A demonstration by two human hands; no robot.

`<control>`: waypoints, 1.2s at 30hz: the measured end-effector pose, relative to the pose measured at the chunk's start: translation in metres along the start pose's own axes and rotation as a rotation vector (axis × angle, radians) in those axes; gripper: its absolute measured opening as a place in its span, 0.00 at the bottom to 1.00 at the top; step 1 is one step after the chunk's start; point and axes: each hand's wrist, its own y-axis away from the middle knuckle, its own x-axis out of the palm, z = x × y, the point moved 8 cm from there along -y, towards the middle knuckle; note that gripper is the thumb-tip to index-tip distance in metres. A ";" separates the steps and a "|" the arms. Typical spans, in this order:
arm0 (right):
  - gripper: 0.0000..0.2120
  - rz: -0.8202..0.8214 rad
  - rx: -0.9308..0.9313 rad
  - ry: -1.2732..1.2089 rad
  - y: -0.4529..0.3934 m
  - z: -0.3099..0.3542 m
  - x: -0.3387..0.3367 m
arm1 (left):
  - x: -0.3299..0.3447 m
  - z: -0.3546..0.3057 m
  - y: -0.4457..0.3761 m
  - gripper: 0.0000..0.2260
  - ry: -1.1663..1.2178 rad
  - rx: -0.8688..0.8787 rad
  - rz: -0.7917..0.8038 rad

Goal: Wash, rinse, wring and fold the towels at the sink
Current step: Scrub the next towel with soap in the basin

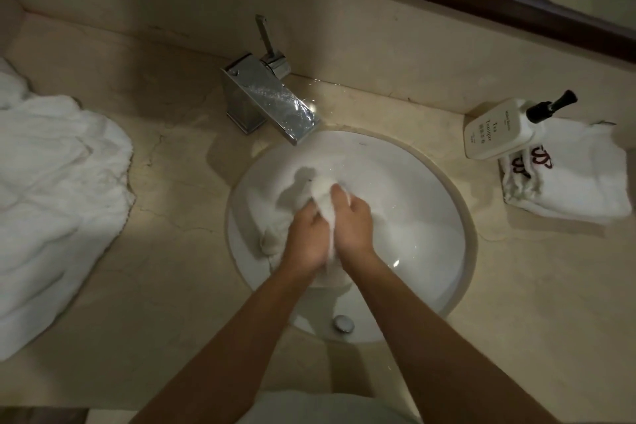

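Head view looks down on both hands over the white sink (430,203), the left hand (308,237) and the right hand (354,220) pressed close together with a small wet towel (323,198) bunched between them, likely so it can be rubbed or squeezed under the tap (272,98). The fingers of both hands curl round the towel, which sticks up past the fingertips and trails down into the basin at the left. A heap of towels (58,182) waits on the tabletop (165,279) at the left, a folded one (568,179) under a soap bottle (499,127) at the right.
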 end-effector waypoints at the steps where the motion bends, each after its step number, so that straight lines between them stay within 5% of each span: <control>1: 0.26 -0.081 0.014 0.030 -0.007 -0.002 -0.010 | 0.008 -0.003 0.014 0.13 -0.026 0.091 0.029; 5: 0.16 0.032 0.215 -0.188 -0.020 -0.016 -0.029 | 0.015 -0.007 0.038 0.17 0.038 0.199 0.109; 8: 0.19 0.216 0.399 -0.828 -0.004 -0.036 -0.028 | -0.006 0.007 0.008 0.18 0.722 -0.163 0.241; 10: 0.22 0.194 0.426 -1.036 0.002 -0.061 -0.029 | -0.011 0.002 0.004 0.23 0.840 -0.294 0.257; 11: 0.22 0.192 0.450 -1.077 0.007 -0.068 -0.026 | -0.017 0.002 0.003 0.25 0.882 -0.277 0.162; 13: 0.21 0.235 0.451 -1.123 0.017 -0.067 -0.015 | -0.045 0.022 -0.005 0.26 0.706 -0.174 -0.289; 14: 0.22 0.233 0.450 -1.053 0.023 -0.062 -0.010 | -0.043 0.032 -0.001 0.26 0.581 -0.270 -0.308; 16: 0.22 0.238 0.406 -0.793 0.037 -0.045 0.000 | -0.008 0.039 0.011 0.24 0.444 -0.454 0.066; 18: 0.16 0.099 0.153 -0.372 0.037 -0.024 -0.003 | -0.010 0.037 0.013 0.17 0.233 -0.356 0.125; 21: 0.25 -0.057 -0.161 0.094 0.021 0.002 -0.014 | 0.001 0.005 0.033 0.18 -0.013 -0.063 0.073; 24: 0.23 0.000 0.041 0.011 -0.010 -0.009 -0.021 | 0.000 -0.010 0.036 0.20 -0.103 0.015 0.055; 27: 0.18 0.178 -0.098 0.040 0.004 0.007 0.002 | -0.018 -0.016 -0.001 0.25 -0.141 -0.069 -0.048; 29: 0.22 0.095 -0.145 0.062 0.004 0.013 -0.004 | -0.012 -0.024 0.000 0.25 -0.135 -0.023 0.001; 32: 0.22 0.008 0.055 -0.066 -0.024 0.007 -0.022 | 0.006 -0.022 0.027 0.21 -0.226 0.093 0.151; 34: 0.16 0.090 0.086 -0.087 -0.014 0.008 -0.014 | -0.005 -0.015 0.015 0.20 -0.172 0.022 0.069; 36: 0.17 0.176 -0.092 0.119 0.014 0.018 0.006 | -0.022 -0.004 -0.011 0.20 -0.019 -0.108 -0.059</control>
